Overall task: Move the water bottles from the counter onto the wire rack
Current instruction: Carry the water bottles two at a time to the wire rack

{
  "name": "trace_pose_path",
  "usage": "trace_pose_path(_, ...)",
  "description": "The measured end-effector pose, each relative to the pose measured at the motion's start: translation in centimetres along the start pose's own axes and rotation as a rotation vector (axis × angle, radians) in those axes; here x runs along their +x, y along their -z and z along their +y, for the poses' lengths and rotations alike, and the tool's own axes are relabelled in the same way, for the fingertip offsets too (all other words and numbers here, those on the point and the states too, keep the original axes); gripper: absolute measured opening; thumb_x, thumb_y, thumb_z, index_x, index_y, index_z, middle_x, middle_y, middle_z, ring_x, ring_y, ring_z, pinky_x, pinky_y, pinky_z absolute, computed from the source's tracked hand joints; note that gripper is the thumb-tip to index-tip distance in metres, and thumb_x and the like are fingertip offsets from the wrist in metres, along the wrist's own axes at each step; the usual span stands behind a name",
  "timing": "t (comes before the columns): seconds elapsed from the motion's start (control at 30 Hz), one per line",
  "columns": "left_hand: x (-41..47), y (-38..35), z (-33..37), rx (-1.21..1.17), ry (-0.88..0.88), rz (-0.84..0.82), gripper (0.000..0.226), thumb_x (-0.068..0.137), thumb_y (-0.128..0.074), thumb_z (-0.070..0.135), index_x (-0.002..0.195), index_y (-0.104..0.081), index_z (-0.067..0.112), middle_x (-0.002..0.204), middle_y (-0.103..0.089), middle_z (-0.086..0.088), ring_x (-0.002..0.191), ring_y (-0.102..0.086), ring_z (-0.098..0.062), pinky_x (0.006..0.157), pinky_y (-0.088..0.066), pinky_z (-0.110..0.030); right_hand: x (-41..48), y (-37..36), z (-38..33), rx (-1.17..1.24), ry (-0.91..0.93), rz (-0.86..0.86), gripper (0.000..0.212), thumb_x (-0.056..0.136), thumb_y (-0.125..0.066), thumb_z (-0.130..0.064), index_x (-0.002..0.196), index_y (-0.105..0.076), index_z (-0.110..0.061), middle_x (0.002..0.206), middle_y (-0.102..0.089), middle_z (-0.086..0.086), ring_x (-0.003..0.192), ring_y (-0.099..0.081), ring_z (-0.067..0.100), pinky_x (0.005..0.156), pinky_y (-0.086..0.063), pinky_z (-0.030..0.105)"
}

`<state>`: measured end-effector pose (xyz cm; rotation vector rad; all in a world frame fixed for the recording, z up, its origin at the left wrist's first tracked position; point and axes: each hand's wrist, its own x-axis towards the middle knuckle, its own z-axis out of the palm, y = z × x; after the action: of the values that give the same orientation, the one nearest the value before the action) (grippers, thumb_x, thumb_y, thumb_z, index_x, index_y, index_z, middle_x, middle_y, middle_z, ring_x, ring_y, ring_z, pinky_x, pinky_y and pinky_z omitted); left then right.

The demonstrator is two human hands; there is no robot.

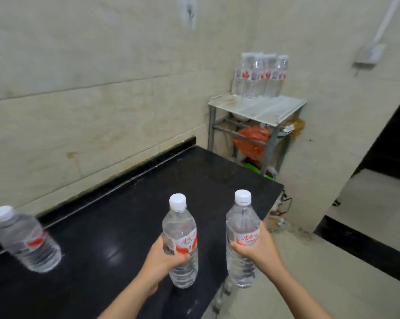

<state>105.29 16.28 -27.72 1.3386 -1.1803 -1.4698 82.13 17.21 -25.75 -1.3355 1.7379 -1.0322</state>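
Through the head camera we see our left grip (162, 256) clamped round a clear, ribbed plastic bottle (180, 229) above the glossy black table (125, 215). Our right grip (256, 247) is clamped round a second bottle (241, 226) at the table's edge. Both are upright and white-capped, with red-and-white labels bearing red Chinese characters. A third bottle (26, 240) stands on the table, left. More bottles (259, 77), blurred, stand on the wire rack (256, 109).

Left water bottle (28, 242), middle water bottle (180, 245), right water bottle (241, 240): clear glossy plastic, ribbed lower walls, white plastic caps, shiny film labels. Table (125, 215): black, polished, stone-like, reflective. Wire rack (270, 143): grey matt metal legs. Red bag (252, 139): thin crinkled plastic. Wall (102, 100): smooth beige tile.
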Motion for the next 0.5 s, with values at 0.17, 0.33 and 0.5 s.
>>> trace_pose_path(0.17, 4.6, -11.0, 3.3, -0.005, -0.046, -0.115, 0.068, 0.041, -0.081, 0.011, 0.106, -0.059, 0.014, 0.090, -0.075, -0.003, 0.085, -0.071, -0.014, 0.071, -0.053, -0.022, 3.0, 12.0, 3.3, 0.053, 0.040, 0.128, 0.056, 0.055, -0.084, -0.007, 0.093, -0.050, -0.031, 0.087, -0.061, -0.020, 0.076, -0.058, -0.009, 0.072, -0.045, 0.024)
trace_pose_path(0.33, 8.5, -19.3, 6.8, -0.023, -0.091, -0.157, 0.080, 0.029, -0.078, 0.022, 0.106, -0.059, 0.012, 0.093, -0.074, -0.009, 0.085, -0.070, -0.021, 0.072, -0.053, -0.029, 6.3, 21.1, 5.2, 0.036, 0.080, 0.213, 0.059, 0.049, -0.083, -0.015, 0.098, -0.051, -0.024, 0.088, -0.061, -0.017, 0.071, -0.058, -0.016, 0.064, -0.043, 0.005)
trace_pose_path(0.5, 13.1, -24.4, 10.8, 0.025, -0.181, -0.208, 0.081, 0.030, -0.080, 0.024, 0.107, -0.059, 0.013, 0.098, -0.072, -0.009, 0.090, -0.068, -0.022, 0.074, -0.052, -0.030, 10.7, 27.0, 6.2, 0.124, 0.108, 0.241, 0.063, 0.046, -0.080, -0.019, 0.103, -0.055, -0.021, 0.098, -0.067, -0.004, 0.084, -0.064, -0.002, 0.079, -0.050, 0.021)
